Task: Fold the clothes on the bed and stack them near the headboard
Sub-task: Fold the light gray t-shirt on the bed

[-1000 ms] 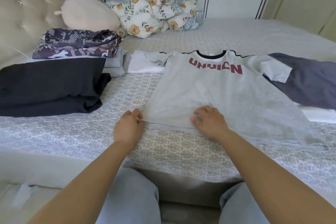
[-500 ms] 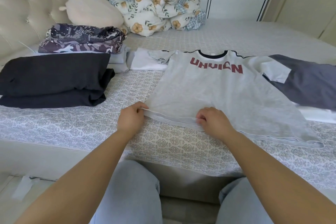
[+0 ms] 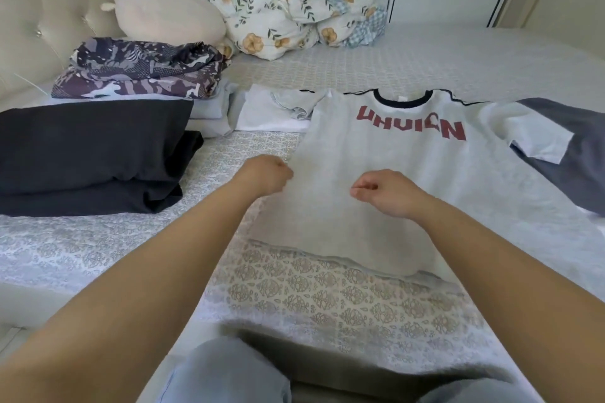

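I've carried the grey T-shirt's [image 3: 376,154] hem up toward its chest; left hand [image 3: 266,175] and right hand [image 3: 389,193] both pinch it, arms outstretched.

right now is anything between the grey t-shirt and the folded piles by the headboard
No obstacle shows. Both hands, left and right, already pinch the grey t-shirt. Between it and the black pile lies only bare bedspread; a small white garment sits farther back.

The dark grey garment [image 3: 579,154] ran off the right edge. My curled fingers hid what my left hand [image 3: 266,175] pinched. The folded black cloth pile [image 3: 91,154] was cut off at left.
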